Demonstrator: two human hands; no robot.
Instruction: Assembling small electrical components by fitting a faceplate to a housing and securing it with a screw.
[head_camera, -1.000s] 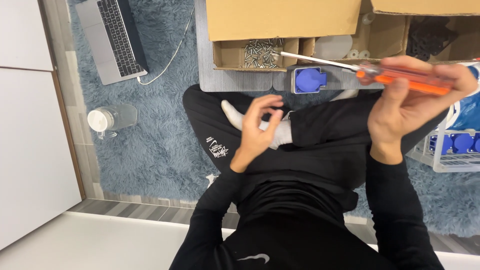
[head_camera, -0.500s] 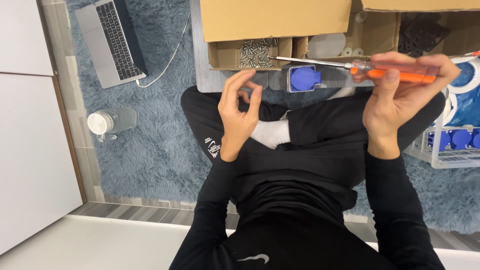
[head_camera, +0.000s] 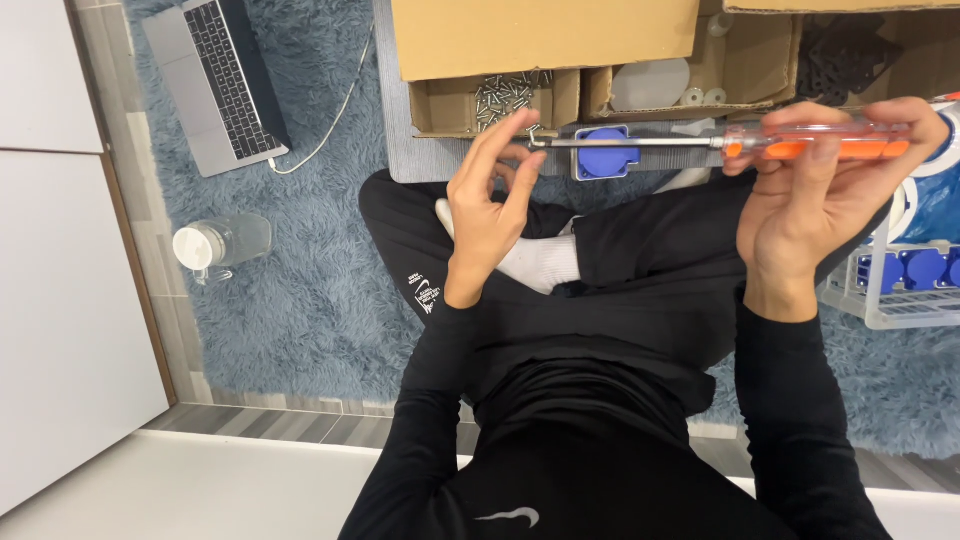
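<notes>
- On the floor, a shaggy blue-grey rug (head_camera: 300, 300) covers most of the view, with a strip of striped flooring and white cabinet fronts (head_camera: 60, 300) along the left edge.
- At the upper left an open laptop (head_camera: 215, 85) lies on the rug, a white cable trailing from it; below it a clear jar with a white lid (head_camera: 220, 245) lies on its side.
- The person sits cross-legged in black clothes and white socks.
- The left hand (head_camera: 490, 210) is raised, fingers half curled, its fingertips pinching at the tip of the screwdriver (head_camera: 720, 145); what they hold there is too small to tell.
- Behind it, a cardboard box (head_camera: 480, 105) holds loose metal screws, and a blue socket part (head_camera: 605, 155) lies just beyond the shaft.
- The right hand (head_camera: 810, 200) is closed around the screwdriver's orange and clear handle, holding it level across the lap.
- At the far right a white wire basket (head_camera: 890, 290) holds more blue parts.
- Compared with half a second ago, the left hand has moved up from above the knee to the screwdriver tip.
</notes>
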